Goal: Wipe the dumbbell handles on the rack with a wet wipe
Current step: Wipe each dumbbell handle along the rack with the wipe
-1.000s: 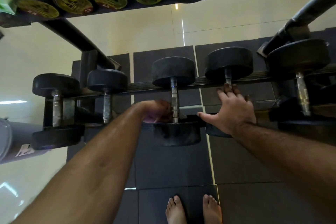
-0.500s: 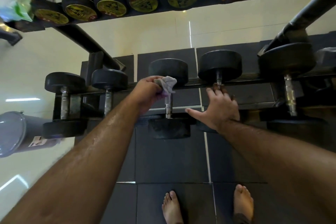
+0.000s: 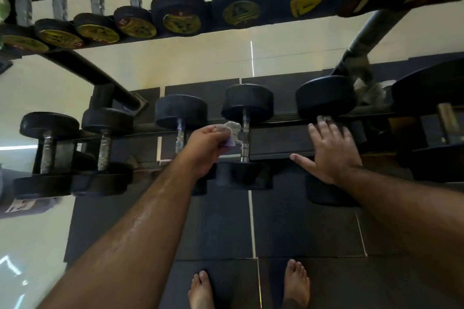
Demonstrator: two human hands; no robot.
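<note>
Left hand: the left hand [image 3: 204, 148] reaches forward from a long, outstretched forearm, its fingers curled round a crumpled wet wipe [image 3: 232, 133] that it pinches just beside a chrome handle [image 3: 244, 140].
Right hand: the right hand [image 3: 329, 150] lies flat with fingers straight and thumb spread wide, resting on the next dumbbell [image 3: 326, 98] to the right; its fingertips reach that dumbbell's far head, and the handle under the palm is hidden.
Wipe: pale with a purple tinge at its lower edge, bunched, touching or nearly touching the handle; I cannot tell which.
Handle axis: the handle runs away from the person, from a near black head to a far black head, across the lower rack rail [image 3: 283, 120].
Lower row: more black dumbbells lie parallel on both sides.
Upper shelf: a row of dumbbells [image 3: 180, 12] with yellow end labels.
Floor: dark rubber tiles [image 3: 301, 228] under the rack, pale glossy tile beyond; two bare feet [image 3: 200, 288] stand at the bottom edge.
</note>
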